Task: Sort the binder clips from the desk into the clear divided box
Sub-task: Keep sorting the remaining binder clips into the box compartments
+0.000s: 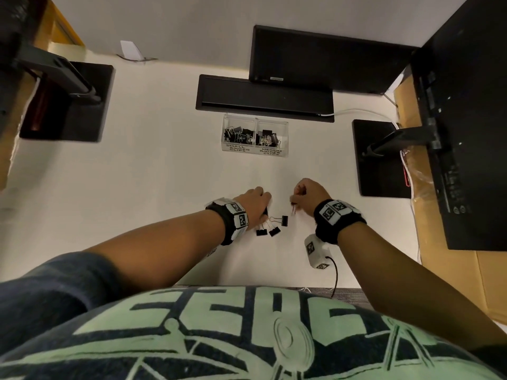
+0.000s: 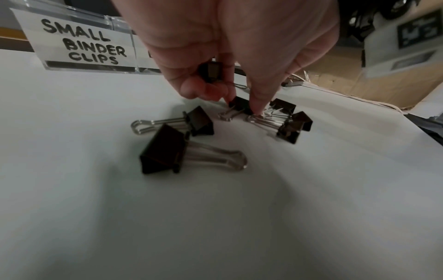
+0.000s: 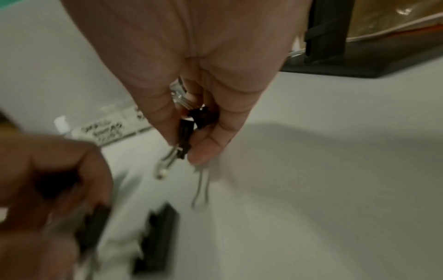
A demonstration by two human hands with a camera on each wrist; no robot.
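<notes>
Black binder clips (image 2: 191,140) lie scattered on the white desk (image 2: 95,208) directly beneath the left hand (image 2: 230,47), whose curled fingers already hold one small clip (image 2: 210,73) against the palm while a fingertip (image 2: 257,108) presses down among the wire handles of the clips below. Beside it, the right hand (image 3: 191,75) pinches several clips (image 3: 191,121) between thumb and fingers, their handles dangling clear of the desk. Farther back stands the clear divided box (image 1: 255,153), both compartments holding clips, labelled small on the left and medium on the right.
</notes>
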